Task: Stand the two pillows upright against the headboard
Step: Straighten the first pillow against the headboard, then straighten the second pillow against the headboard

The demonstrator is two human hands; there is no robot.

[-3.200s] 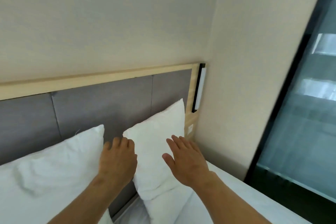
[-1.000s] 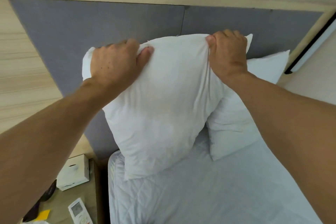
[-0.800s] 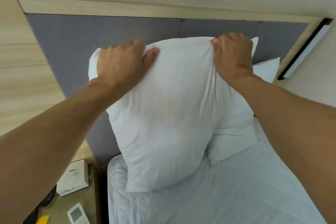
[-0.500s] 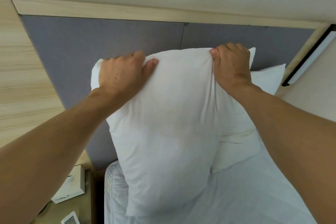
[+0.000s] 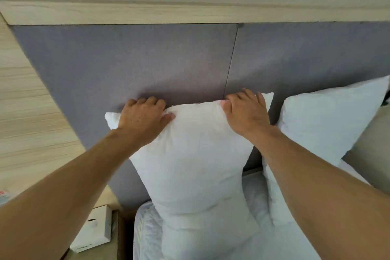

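The near pillow [image 5: 194,167] is standing upright against the grey headboard [image 5: 147,65]. The left hand [image 5: 143,120] and right hand [image 5: 247,114] are each gripping its top edge, fingers curled over between pillow and headboard, thumbs in front. The second pillow [image 5: 329,120] is leaning on the headboard just beside it.

Single head-worn wide-angle view, looking forward and down from close above the bed toward the far grey headboard [image 5: 147,65]; both forearms enter from the near edge. No second view.
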